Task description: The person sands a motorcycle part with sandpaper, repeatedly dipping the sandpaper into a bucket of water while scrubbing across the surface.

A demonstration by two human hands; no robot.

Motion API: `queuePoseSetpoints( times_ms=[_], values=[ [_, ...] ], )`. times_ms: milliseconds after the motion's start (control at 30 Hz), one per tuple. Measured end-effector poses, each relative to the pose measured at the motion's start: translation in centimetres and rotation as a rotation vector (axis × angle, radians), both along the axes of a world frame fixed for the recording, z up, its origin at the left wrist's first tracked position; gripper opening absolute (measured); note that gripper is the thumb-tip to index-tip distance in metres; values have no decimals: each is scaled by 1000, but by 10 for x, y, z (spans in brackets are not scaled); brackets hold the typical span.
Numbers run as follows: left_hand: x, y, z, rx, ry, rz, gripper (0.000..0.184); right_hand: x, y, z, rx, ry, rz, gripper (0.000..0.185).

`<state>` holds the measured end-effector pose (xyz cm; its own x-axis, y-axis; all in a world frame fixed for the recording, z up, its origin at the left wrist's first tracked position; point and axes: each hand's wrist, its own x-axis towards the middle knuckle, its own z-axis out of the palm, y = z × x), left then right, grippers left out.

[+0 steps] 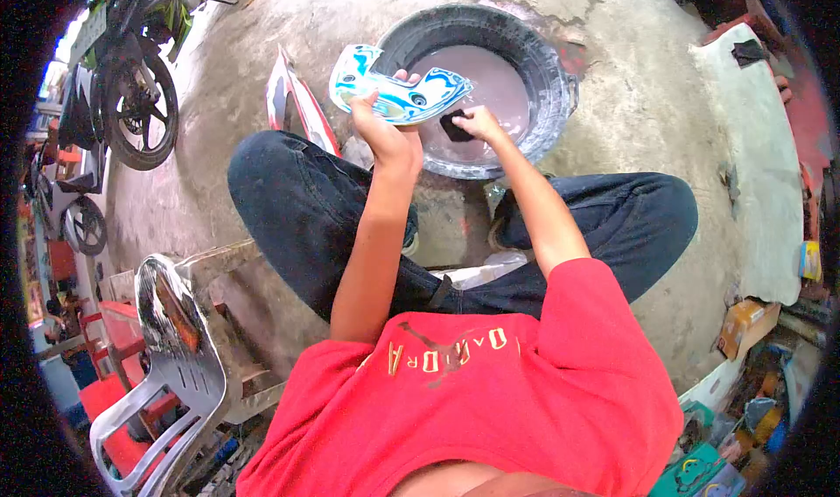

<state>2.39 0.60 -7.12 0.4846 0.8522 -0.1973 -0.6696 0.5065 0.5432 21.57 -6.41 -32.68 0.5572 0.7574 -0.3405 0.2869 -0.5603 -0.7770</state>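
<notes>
My left hand (387,134) is closed on a curved blue-and-white plastic panel (433,93), which looks like a motorcycle fairing piece. Two small round openings show in its surface. The panel is tilted over the left side of a large dark basin (549,81). My right hand (479,122) pinches a small black sandpaper-like sheet (455,128) just right of the panel, apart from it and above the basin's near side. Murky pinkish-grey water (503,73) lies in the basin. Part of the left fingers is hidden behind the panel.
Left of the basin, a red-and-white pointed panel (306,103) lies on the concrete floor. A grey plastic chair (188,357) stands at lower left, motorcycle wheels (140,103) at upper left. On the right, a pale ledge (757,173) bears another black piece (748,52).
</notes>
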Motion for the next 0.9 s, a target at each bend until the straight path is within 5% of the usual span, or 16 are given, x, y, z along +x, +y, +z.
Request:
queuePoseSetpoints(
  times_ms=[233,433,633,900],
  values=[
    [8,4,-8,-37,74,37,69,48,20,147,335,-43,-144,37],
    [8,2,-7,-80,185,-8,59,8,11,266,317,-475,105,36],
    [3,-13,-1,-24,234,-202,48,-51,-16,276,400,-634,280,26],
    [-5,-43,23,-4,71,-199,35,-71,-51,280,558,-743,156,31]
  ],
)
